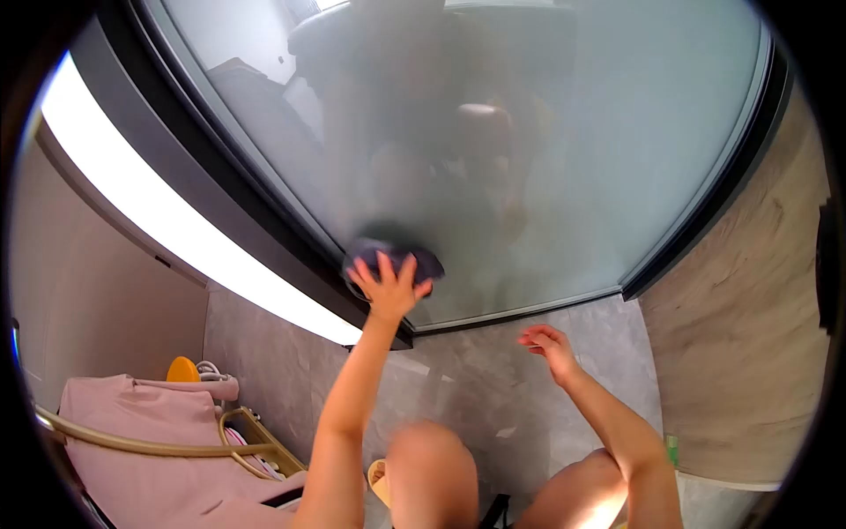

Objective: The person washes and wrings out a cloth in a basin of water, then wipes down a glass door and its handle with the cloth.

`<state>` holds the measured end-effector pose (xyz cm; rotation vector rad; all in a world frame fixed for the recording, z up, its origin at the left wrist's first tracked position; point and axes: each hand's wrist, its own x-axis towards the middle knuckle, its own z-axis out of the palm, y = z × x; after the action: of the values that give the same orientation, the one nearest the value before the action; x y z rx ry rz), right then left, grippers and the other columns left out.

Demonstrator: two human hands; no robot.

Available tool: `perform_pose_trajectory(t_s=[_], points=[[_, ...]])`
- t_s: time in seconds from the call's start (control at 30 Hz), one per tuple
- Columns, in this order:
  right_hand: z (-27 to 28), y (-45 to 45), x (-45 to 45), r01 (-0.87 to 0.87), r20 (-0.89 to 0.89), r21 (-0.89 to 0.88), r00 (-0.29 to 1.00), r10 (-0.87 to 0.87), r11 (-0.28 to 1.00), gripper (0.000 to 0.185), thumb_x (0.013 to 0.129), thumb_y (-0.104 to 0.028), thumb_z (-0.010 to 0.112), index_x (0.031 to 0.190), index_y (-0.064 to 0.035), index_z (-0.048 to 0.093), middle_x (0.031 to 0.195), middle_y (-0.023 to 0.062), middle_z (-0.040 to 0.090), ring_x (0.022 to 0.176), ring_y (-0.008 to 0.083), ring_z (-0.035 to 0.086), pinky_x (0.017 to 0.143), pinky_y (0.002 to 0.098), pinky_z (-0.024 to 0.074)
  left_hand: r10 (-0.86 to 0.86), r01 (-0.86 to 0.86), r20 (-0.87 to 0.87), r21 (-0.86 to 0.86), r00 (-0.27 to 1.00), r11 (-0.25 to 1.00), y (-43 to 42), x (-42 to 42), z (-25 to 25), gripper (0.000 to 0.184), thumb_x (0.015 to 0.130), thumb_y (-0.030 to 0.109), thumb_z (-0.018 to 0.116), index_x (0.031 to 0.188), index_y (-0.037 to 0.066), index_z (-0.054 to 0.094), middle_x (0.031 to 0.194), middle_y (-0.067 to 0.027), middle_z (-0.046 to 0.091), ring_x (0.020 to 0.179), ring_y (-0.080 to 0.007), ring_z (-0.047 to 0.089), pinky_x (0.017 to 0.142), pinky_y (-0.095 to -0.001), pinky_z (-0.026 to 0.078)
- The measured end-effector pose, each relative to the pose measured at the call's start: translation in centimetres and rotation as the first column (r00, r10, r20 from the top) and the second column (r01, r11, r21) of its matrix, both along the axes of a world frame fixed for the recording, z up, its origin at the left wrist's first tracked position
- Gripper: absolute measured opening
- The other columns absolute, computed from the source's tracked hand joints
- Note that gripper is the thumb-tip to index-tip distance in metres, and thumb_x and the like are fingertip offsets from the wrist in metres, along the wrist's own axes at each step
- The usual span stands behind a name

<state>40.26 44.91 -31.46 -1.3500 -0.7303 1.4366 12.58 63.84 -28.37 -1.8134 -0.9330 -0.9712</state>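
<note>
My left hand (388,284) presses a dark cloth (425,264) against the lower left part of a frosted glass panel (564,176). Its fingers are spread over the cloth and hold it to the glass, close to the black frame. Lower and to the right, my right hand (550,346) hangs in the air above the floor near the panel's bottom edge. Its fingers are loosely bent and a little apart, with nothing visible in them.
A bright light strip (189,225) runs along the dark frame at left. Lower left are a pink cloth (132,423) and a gold-coloured rail (132,443). A wood-patterned surface (731,353) stands at right. My bent knees (432,467) are over the grey tiled floor (423,388).
</note>
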Motion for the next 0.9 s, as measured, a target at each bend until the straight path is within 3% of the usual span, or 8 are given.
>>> perform_pose_trajectory(t_s=[0.13,0.27,0.47,0.53,0.63,0.77,0.83,0.9], points=[[0.5,-0.9,0.8,0.024,0.039,-0.05,0.999,-0.022,0.998,0.019,0.084,-0.019,0.054,0.097,-0.0066,0.06,0.094,0.005,0.065,0.09,0.0134,0.059,0.079,0.0286,0.0408,-0.148,0.075,-0.21,-0.32,0.966,0.944,-1.0,-1.8,-11.7,0.038,0.074,0.049,0.06,0.108,0.032,0.061,0.103,-0.0095,0.053,0.11,-0.0315,0.047,0.084,-0.0804,0.011],[0.7,-1.9,1.3,0.041,0.087,-0.07,0.996,-0.035,0.997,0.018,0.084,-0.019,0.054,0.095,-0.0066,0.06,0.093,0.0051,0.065,0.09,0.0136,0.059,0.079,0.0285,0.0413,-0.289,-0.149,-0.613,-0.563,0.736,0.813,-1.8,-2.3,-19.4,0.034,0.078,0.033,0.057,0.11,0.022,0.06,0.103,-0.0039,0.057,0.112,-0.0257,0.045,0.091,-0.062,0.028],[2.7,-2.6,0.4,0.007,0.082,-0.023,0.997,-0.005,1.0,0.019,0.085,-0.018,0.052,0.098,-0.0051,0.059,0.091,0.0063,0.064,0.091,0.0156,0.059,0.08,0.029,0.0423,-0.631,0.094,-0.703,-0.64,0.329,0.762,-1.5,-3.8,-21.1,0.019,0.074,0.02,0.054,0.086,0.012,0.067,0.104,0.0005,0.059,0.105,-0.0201,0.047,0.094,-0.0334,0.031],[3.3,-2.6,-0.1,-0.016,0.081,-0.014,0.997,0.017,1.0,0.019,0.085,-0.018,0.052,0.098,-0.0049,0.058,0.092,0.0064,0.064,0.091,0.0158,0.059,0.08,0.029,0.0422,-0.562,-0.022,-0.769,-0.596,0.306,0.803,-2.7,-4.2,-17.7,0.018,0.073,0.02,0.054,0.08,0.013,0.068,0.107,0.0013,0.058,0.108,-0.0207,0.044,0.095,-0.0326,0.03],[3.7,-1.8,-0.8,-0.039,0.074,0.0,0.996,0.038,0.999,0.018,0.085,-0.018,0.053,0.097,-0.0054,0.059,0.092,0.0063,0.064,0.091,0.0155,0.059,0.081,0.0291,0.0418,-0.45,0.016,-0.533,-0.633,0.716,0.774,-5.6,-5.3,-10.7,0.02,0.073,0.021,0.054,0.084,0.012,0.068,0.108,0.0009,0.058,0.108,-0.0215,0.045,0.095,-0.0338,0.031],[1.8,0.2,-1.2,-0.054,0.02,0.036,0.998,0.054,0.998,0.018,0.084,-0.019,0.053,0.095,-0.0077,0.061,0.09,0.005,0.066,0.09,0.0135,0.059,0.08,0.0281,0.0411,-0.245,0.219,-0.079,-0.249,0.966,0.943,-7.8,-5.2,5.3,0.029,0.067,0.009,0.058,0.094,0.014,0.066,0.094,-0.0024,0.054,0.085,-0.0244,0.051,0.067,-0.035,0.042],[1.1,1.0,-1.5,-0.058,0.012,0.025,0.998,0.057,0.998,0.018,0.084,-0.019,0.053,0.095,-0.0081,0.061,0.09,0.0045,0.066,0.089,0.013,0.058,0.08,0.0274,0.041,-0.013,0.015,0.068,-0.036,0.998,0.999,-8.3,-5.1,14.3,0.041,0.067,0.023,0.062,0.107,0.017,0.064,0.086,-0.0111,0.047,0.084,-0.0347,0.048,0.07,-0.0435,0.04],[0.4,1.8,-1.7,-0.054,-0.034,-0.01,0.998,0.053,0.999,0.018,0.083,-0.02,0.054,0.096,-0.0085,0.06,0.091,0.0052,0.065,0.089,0.0134,0.059,0.078,0.0275,0.0423,0.166,-0.164,0.164,-0.024,0.972,0.986,-8.1,-4.3,23.6,0.051,0.074,0.03,0.061,0.123,0.022,0.054,0.125,-0.027,0.04,0.1,-0.0458,0.043,0.084,-0.0536,0.037]])
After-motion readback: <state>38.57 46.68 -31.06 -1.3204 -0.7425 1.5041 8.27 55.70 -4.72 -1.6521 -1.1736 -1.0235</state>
